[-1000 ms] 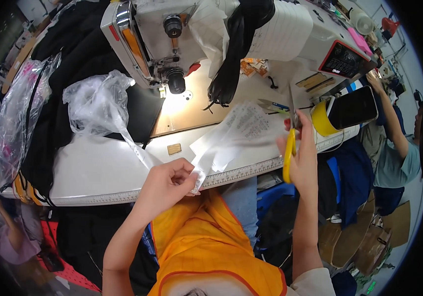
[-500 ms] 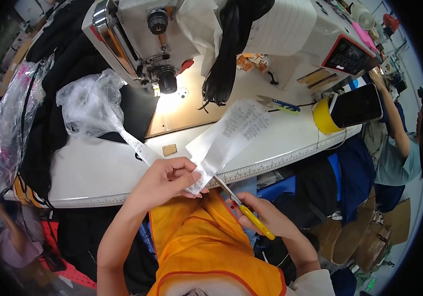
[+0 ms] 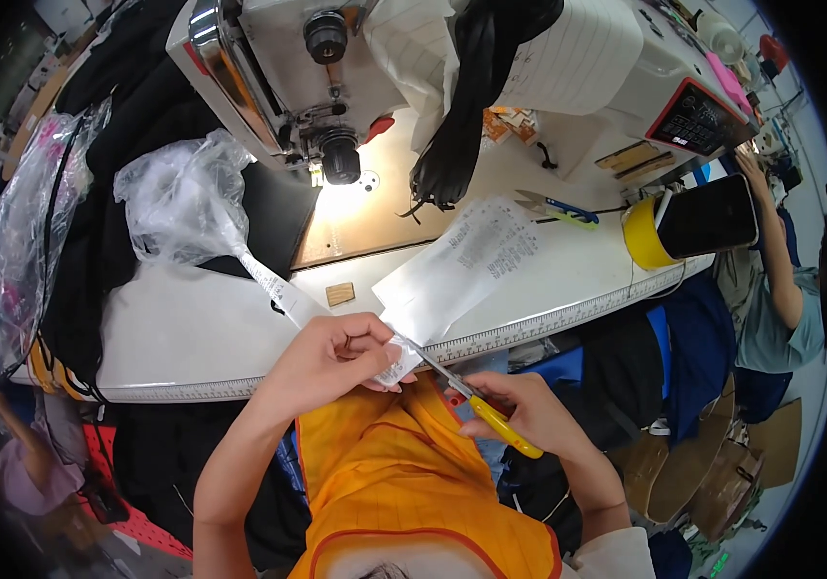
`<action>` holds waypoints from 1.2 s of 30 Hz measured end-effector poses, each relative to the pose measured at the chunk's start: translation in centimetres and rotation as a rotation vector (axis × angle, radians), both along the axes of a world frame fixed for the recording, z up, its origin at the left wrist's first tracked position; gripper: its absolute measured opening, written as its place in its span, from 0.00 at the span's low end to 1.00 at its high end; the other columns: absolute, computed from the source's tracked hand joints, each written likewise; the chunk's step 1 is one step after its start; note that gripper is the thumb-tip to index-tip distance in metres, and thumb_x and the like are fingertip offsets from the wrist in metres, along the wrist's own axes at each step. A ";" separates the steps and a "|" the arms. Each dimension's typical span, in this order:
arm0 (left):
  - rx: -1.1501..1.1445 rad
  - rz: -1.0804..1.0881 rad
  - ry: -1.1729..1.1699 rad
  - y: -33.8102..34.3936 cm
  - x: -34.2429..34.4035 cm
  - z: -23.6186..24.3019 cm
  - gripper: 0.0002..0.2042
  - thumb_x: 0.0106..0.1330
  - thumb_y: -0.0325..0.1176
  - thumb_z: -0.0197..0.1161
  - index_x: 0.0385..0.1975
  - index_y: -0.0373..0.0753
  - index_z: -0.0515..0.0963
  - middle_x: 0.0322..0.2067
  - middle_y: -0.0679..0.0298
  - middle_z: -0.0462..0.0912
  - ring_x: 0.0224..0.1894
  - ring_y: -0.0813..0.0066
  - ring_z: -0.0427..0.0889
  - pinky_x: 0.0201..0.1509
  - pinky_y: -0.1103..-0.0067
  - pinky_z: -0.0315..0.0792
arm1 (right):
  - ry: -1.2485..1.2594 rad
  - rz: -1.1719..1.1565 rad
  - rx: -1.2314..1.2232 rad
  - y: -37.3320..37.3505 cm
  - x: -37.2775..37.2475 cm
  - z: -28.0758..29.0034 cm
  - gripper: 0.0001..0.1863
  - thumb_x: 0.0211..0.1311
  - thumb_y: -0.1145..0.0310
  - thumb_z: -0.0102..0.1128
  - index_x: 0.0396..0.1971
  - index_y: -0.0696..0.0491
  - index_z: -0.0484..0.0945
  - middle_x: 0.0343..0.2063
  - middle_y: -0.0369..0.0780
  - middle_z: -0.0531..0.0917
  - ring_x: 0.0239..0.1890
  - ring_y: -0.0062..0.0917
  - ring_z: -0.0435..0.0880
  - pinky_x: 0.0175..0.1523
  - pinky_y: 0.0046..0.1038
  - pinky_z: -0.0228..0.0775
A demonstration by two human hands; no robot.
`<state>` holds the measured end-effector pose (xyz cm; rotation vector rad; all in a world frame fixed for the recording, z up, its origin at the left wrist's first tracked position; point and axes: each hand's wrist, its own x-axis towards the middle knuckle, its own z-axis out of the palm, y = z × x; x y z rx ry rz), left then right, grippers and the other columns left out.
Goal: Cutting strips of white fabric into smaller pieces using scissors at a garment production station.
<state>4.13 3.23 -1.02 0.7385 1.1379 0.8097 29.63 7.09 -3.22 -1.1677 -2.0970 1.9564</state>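
At the table's front edge, my left hand (image 3: 346,362) is closed on a folded white printed label strip (image 3: 389,367), which runs back to a clear plastic bag (image 3: 182,198). My right hand (image 3: 520,410) grips yellow-handled scissors (image 3: 497,425), their blades reaching to the strip beside my left fingertips. Behind my hands, more printed white labels (image 3: 457,261) lie on the white table (image 3: 172,338), near a small wooden piece (image 3: 340,293).
A sewing machine (image 3: 259,77) with black fabric strips (image 3: 462,116) over it stands behind. At right are blue-green snips (image 3: 560,210), yellow tape (image 3: 645,234) and a phone (image 3: 708,215); black fabric (image 3: 76,299) lies left. Co-workers (image 3: 785,318), (image 3: 32,463) sit at both sides.
My right hand has swung down and left with the scissors, bringing the blades to the strip in my left hand. Since half a second ago the hands are nearly still.
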 end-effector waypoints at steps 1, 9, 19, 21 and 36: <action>0.000 0.018 0.003 0.0 0.1 0.0 0.06 0.64 0.28 0.55 0.33 0.30 0.73 0.29 0.59 0.82 0.31 0.78 0.82 0.35 0.86 0.76 | -0.012 -0.019 -0.025 0.1 0.2 0.0 0.26 0.47 0.60 0.70 0.44 0.55 0.73 0.33 0.39 0.78 0.30 0.24 0.76 0.38 0.20 0.67; 0.336 -0.027 0.526 -2.7 3.2 3.3 0.07 0.61 0.27 0.59 0.35 0.31 0.74 0.27 0.63 0.82 0.32 0.80 0.81 0.36 0.86 0.73 | 0.444 -0.235 -0.024 -0.9 -3.3 1.4 0.30 0.46 0.73 0.70 0.50 0.56 0.64 0.29 0.34 0.75 0.30 0.15 0.73 0.37 0.17 0.65; 0.693 -0.118 1.115 -4.1 -4.2 1.5 0.08 0.52 0.29 0.65 0.32 0.38 0.78 0.27 0.62 0.80 0.30 0.66 0.81 0.33 0.78 0.74 | 0.814 -0.561 -0.003 -2.2 -0.1 -1.4 0.27 0.39 0.83 0.64 0.41 0.52 0.63 0.19 0.36 0.73 0.21 0.20 0.73 0.29 0.20 0.65; 0.783 -0.061 1.219 -4.0 -7.4 0.6 0.09 0.49 0.28 0.65 0.31 0.40 0.79 0.29 0.64 0.80 0.31 0.65 0.80 0.32 0.77 0.74 | 0.904 -0.653 -0.003 -2.5 2.2 -2.3 0.28 0.37 0.82 0.65 0.41 0.51 0.63 0.18 0.36 0.72 0.17 0.20 0.71 0.23 0.19 0.63; 0.970 0.030 1.539 -2.9 -10.9 0.1 0.16 0.44 0.18 0.59 0.35 0.40 0.76 0.37 0.66 0.78 0.44 0.65 0.76 0.45 0.75 0.73 | 0.239 0.053 -0.244 -1.4 8.5 -1.4 0.27 0.46 0.71 0.70 0.47 0.56 0.70 0.33 0.40 0.81 0.35 0.20 0.79 0.42 0.22 0.70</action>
